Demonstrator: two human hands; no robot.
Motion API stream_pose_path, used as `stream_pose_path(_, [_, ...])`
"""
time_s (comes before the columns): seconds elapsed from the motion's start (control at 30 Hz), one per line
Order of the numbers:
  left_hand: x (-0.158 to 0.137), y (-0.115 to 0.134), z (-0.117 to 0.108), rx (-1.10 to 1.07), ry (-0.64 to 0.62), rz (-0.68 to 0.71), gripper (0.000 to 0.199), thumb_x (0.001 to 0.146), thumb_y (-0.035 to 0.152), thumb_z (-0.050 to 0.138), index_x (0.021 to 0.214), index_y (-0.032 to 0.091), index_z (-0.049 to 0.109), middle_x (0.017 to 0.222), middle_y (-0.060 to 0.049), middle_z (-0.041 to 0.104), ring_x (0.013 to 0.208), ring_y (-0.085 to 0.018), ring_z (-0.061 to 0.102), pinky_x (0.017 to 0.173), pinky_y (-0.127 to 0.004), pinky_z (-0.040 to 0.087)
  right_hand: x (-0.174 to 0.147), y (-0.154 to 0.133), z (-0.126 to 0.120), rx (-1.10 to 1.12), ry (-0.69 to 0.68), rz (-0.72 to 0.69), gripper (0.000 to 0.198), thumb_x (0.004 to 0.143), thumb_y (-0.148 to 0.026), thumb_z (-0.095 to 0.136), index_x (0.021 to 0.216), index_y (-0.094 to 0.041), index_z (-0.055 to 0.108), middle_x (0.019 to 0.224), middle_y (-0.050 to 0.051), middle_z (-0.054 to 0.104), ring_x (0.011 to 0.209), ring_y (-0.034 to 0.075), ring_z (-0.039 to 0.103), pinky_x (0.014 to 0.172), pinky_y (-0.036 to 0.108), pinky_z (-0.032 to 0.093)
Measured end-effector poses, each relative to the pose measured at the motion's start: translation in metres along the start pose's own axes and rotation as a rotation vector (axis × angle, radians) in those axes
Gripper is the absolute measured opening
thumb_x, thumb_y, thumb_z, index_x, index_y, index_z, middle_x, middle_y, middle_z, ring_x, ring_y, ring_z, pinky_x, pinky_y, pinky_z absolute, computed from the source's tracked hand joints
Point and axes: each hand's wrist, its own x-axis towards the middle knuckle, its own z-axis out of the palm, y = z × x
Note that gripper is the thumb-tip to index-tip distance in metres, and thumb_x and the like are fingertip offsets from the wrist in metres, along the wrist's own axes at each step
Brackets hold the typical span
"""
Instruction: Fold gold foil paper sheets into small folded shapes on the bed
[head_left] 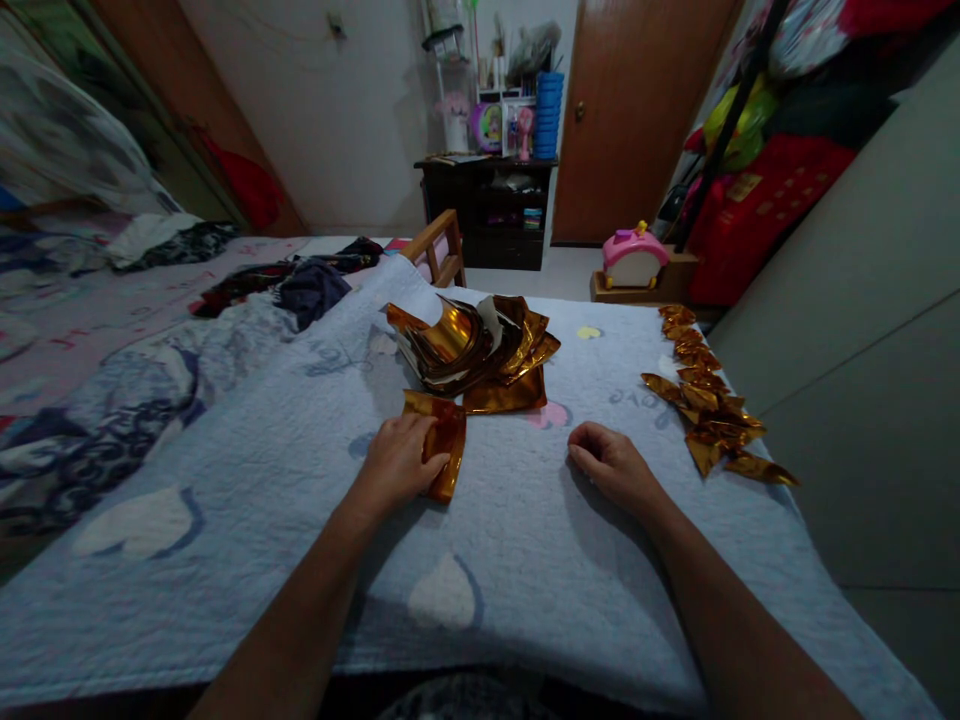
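Note:
My left hand (401,455) is closed on a gold foil paper sheet (448,465), thumb on top and fingers toward its far side. Just beyond it lies a loose stack of curled gold foil papers (457,345), with pale undersides showing at some edges. My right hand (604,455) hovers at or rests on the quilt, fingers curled in a loose fist, and nothing shows in it. To its right, along the quilt's edge, a row of folded, twisted gold foil pieces (709,405) runs away from me.
A light blue quilt (517,560) with heart prints covers the surface under my hands. Rumpled clothes and bedding (172,370) lie at left. A dark cabinet (487,215) stands at the back, with a pink toy case (635,262) on a box nearer right. A pale panel (862,370) borders the right side.

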Motion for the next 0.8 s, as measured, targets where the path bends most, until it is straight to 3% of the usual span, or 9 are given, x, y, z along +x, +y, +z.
stream_pose_path(0.3, [-0.001,0.0,0.004,-0.048,0.04,-0.022,0.041,0.081,0.031,0.064,0.12,0.02,0.059,0.118,-0.011,0.059,0.114,-0.03,0.059,0.103,-0.045,0.049,-0.001,-0.001,-0.001,0.016,-0.002,0.012,0.011,0.081,-0.029,0.053,0.077,-0.02,0.059,0.067,-0.002,0.055,0.062,0.014,0.05,0.06,0.027,0.039])
stream_pose_path(0.63, [0.003,0.007,0.001,-0.079,0.085,-0.089,0.062,0.073,0.022,0.066,0.133,0.019,0.051,0.138,-0.016,0.047,0.122,-0.033,0.057,0.106,-0.05,0.049,-0.002,-0.001,-0.002,0.026,-0.004,0.013,0.011,0.082,-0.03,0.054,0.078,-0.021,0.059,0.066,-0.002,0.055,0.061,0.014,0.05,0.059,0.027,0.04])
stream_pose_path(0.8, [0.006,0.009,0.0,-0.05,0.067,-0.08,0.063,0.072,0.02,0.065,0.134,0.018,0.05,0.143,-0.016,0.043,0.125,-0.034,0.056,0.107,-0.049,0.049,-0.002,-0.003,-0.003,0.025,-0.009,0.021,0.012,0.082,-0.03,0.053,0.078,-0.021,0.059,0.065,-0.002,0.056,0.061,0.015,0.051,0.059,0.027,0.04])
